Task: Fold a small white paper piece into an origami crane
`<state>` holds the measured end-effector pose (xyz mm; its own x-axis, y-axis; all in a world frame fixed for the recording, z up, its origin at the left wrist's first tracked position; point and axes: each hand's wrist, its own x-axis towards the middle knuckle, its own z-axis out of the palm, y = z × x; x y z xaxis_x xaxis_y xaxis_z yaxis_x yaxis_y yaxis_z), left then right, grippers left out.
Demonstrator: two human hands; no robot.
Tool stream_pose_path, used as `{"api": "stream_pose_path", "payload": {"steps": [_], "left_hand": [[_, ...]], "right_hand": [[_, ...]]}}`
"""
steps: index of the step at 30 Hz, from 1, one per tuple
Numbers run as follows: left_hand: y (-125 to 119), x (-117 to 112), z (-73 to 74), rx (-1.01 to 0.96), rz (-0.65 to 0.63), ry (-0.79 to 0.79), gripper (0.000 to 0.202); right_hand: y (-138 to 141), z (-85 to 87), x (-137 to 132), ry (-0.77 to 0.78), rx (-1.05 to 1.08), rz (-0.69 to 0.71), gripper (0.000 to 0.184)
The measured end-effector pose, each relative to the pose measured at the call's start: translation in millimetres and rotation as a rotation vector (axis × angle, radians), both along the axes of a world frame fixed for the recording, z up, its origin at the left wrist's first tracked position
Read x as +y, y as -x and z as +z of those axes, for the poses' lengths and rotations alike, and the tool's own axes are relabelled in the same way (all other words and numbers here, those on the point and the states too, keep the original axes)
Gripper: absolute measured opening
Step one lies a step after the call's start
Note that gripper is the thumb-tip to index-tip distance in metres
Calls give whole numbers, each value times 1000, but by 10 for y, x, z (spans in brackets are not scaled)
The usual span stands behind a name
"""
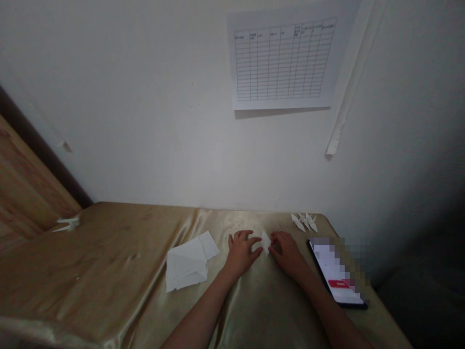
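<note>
A small diamond-shaped piece of folded white paper (265,242) lies between my two hands, above the gold cloth. My left hand (242,249) holds its left side by thumb and index fingertips, the other fingers spread out. At its right edge, the curled fingers and thumb of my right hand (286,249) grip the paper; part of this grip is hidden. Left of my left hand rest several flat white paper sheets (187,264), partly overlapping. Beyond my right hand, small folded paper cranes (304,222) stand close together.
A phone (339,276) with a lit, partly blurred screen lies by the table's right edge. The table (109,252) wears a wrinkled satin cloth and meets a white wall. A printed chart (283,63) hangs there. White scraps (68,223) sit at far left, near wooden boards (32,179).
</note>
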<state>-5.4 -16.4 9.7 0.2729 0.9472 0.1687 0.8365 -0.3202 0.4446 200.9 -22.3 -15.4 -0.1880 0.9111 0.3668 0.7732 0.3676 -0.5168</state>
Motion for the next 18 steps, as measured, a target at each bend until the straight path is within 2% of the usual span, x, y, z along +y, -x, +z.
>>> {"api": "stream_pose_path", "payload": {"steps": [3, 7, 11, 18], "left_hand": [[-21, -8, -10, -10, -21, -6, 38], [-59, -30, -33, 4, -59, 1, 42], [-63, -39, -37, 12, -66, -2, 44], [-12, -17, 2, 50, -69, 45, 42]], "right_hand": [[-21, -36, 12, 7, 14, -21, 32], [-9, -45, 18, 55, -37, 16, 28], [0, -24, 20, 82, -53, 47, 32], [-31, 22, 1, 51, -28, 41, 37]]}}
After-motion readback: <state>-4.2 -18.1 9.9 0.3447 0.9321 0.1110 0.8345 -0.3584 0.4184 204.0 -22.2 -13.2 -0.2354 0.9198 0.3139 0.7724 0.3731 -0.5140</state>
